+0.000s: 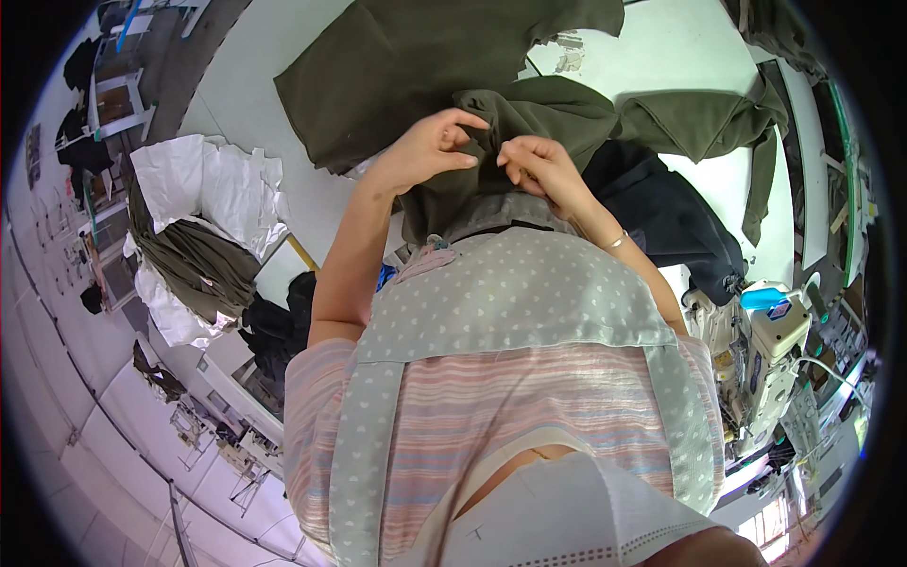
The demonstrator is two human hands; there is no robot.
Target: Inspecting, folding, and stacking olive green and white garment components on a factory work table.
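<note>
My left hand (427, 154) is held over a bunched dark green cloth (557, 109), thumb and forefinger apart, with nothing visible between them. Close beside it, my right hand (546, 173) has its fingers curled in and its thumb tucked against them. Whether a small thing is pinched there cannot be made out. The bunched cloth lies under both hands and hangs down toward my lap. A large flat panel of dark green cloth (397, 66) spreads across the table beyond the hands.
The white table (241, 99) carries another green piece (690, 118) at the right and black cloth (661, 208) near my right forearm. A sewing machine (777, 331) stands at the lower right. On the left, crumpled white sheeting (213, 184) surrounds folded green cloth (203, 260).
</note>
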